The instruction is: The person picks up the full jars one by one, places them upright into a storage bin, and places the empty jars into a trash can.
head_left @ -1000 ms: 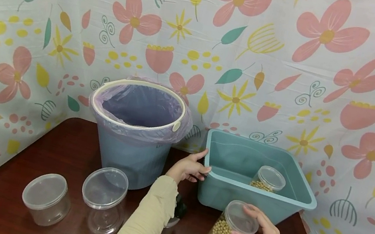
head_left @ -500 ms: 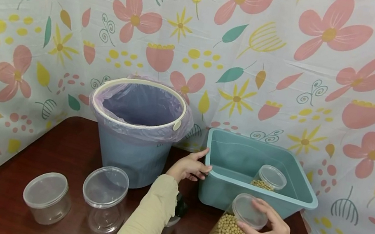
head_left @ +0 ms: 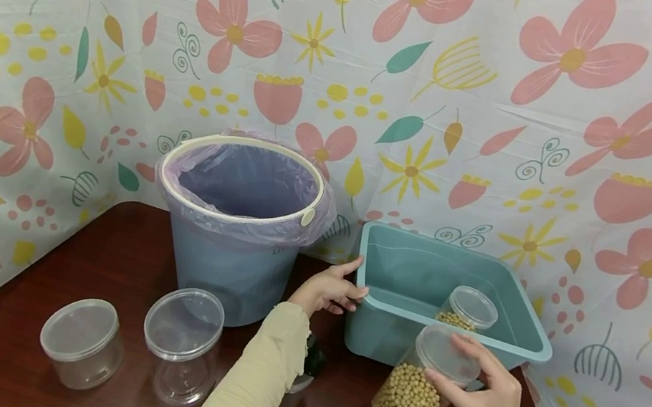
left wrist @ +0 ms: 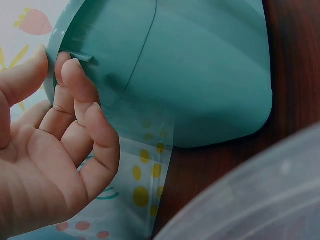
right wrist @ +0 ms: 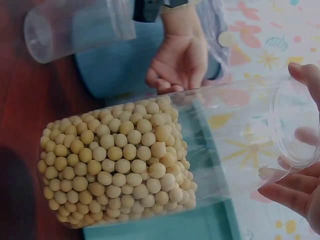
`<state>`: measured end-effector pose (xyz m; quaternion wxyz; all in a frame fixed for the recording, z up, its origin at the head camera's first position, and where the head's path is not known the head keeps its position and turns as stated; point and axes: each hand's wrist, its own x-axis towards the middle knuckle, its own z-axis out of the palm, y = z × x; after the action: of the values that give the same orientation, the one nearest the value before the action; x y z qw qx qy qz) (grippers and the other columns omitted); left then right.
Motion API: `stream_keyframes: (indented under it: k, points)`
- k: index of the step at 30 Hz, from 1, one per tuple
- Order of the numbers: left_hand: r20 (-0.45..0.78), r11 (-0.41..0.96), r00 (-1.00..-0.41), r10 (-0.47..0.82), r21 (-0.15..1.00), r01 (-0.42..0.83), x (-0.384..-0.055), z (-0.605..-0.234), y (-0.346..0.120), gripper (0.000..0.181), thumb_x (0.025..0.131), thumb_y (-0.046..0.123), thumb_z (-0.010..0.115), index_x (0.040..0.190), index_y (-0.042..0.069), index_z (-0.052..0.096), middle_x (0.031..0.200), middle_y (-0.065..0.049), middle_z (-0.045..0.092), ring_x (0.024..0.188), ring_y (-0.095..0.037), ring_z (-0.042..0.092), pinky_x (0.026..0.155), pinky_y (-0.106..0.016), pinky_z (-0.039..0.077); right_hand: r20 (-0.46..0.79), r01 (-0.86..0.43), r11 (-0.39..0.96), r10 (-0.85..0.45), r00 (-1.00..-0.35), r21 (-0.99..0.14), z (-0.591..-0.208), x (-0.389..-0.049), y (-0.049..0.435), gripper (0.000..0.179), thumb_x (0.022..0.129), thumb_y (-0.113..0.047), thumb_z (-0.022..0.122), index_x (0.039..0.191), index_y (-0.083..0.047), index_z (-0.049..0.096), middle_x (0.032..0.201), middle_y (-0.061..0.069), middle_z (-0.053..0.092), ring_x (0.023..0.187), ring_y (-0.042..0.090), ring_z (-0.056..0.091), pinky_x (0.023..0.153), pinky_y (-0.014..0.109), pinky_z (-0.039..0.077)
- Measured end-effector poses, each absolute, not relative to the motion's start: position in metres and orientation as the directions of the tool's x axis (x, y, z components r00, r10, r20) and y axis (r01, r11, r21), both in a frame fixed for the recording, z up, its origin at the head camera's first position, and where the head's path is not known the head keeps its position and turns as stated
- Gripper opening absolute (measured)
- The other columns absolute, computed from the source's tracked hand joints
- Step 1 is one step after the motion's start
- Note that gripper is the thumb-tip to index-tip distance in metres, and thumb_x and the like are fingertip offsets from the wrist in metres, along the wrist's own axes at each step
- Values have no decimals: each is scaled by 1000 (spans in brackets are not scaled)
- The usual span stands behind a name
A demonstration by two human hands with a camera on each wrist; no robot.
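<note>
My right hand (head_left: 488, 399) grips a tall clear jar (head_left: 405, 403) by its lid, thumb on one side and fingers on the other. Soybeans (right wrist: 115, 165) fill a bit more than half of the jar, which tilts in front of the blue-green tub (head_left: 446, 337). With thumb and fingers, my left hand (head_left: 330, 291) pinches the tub's left rim; in the left wrist view the index fingertip tucks under that rim (left wrist: 52, 65). Inside the tub, a smaller lidded jar (head_left: 471, 309) with soybeans stands near the front wall.
A blue bucket (head_left: 228, 274) lined with a purple bag stands left of the tub. Two lidded clear containers, one short (head_left: 82, 342) and one taller (head_left: 181, 345), stand front left. Another container (head_left: 292, 397) is partly hidden behind the left forearm. Flowered cloth hangs behind.
The right hand has moved the jar of soybeans up and to the right, closer to the tub's front wall. The left hand has stayed at the rim.
</note>
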<state>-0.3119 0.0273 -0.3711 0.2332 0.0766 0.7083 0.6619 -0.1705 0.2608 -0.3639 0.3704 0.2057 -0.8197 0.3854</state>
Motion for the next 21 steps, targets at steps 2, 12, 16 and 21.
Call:
stream_keyframes:
  k: [2, 12, 16, 21]
  points:
    - [-225, 112, -881, 416, 974, -196, -312, -371, 27, 72, 85, 16, 62, 142, 35, 21, 75, -3, 59, 56, -13, 56, 52, -28, 42, 770, -630, 608, -48, -636, -483, -359, -171, 261, 58, 48, 9, 82, 103, 3, 65, 106, 5, 61, 92, -2, 56, 64, 9, 43]
    - [-227, 109, -881, 416, 974, -200, -312, -370, 27, 72, 85, 16, 62, 142, 35, 21, 75, -3, 59, 56, -13, 55, 53, -29, 42, 832, -693, 585, -54, -552, -422, -337, -179, 263, 63, 40, 16, 81, 100, 8, 65, 108, -6, 60, 95, 0, 56, 65, 8, 43]
    - [-230, 105, -880, 415, 973, -204, -312, -371, 26, 72, 85, 16, 62, 141, 35, 21, 75, -3, 59, 56, -13, 56, 54, -29, 42, 842, -698, 580, -41, -538, -419, -329, -183, 263, 61, 42, 18, 80, 100, 8, 65, 108, -8, 60, 99, 2, 55, 65, 8, 43]
    - [-228, 105, -881, 415, 974, -203, -311, -371, 26, 72, 85, 17, 62, 142, 36, 21, 75, -4, 59, 56, -13, 56, 54, -29, 42, 846, -705, 565, -23, -532, -428, -317, -185, 260, 59, 43, 22, 77, 100, 10, 64, 106, -5, 61, 99, 4, 56, 64, 9, 44]
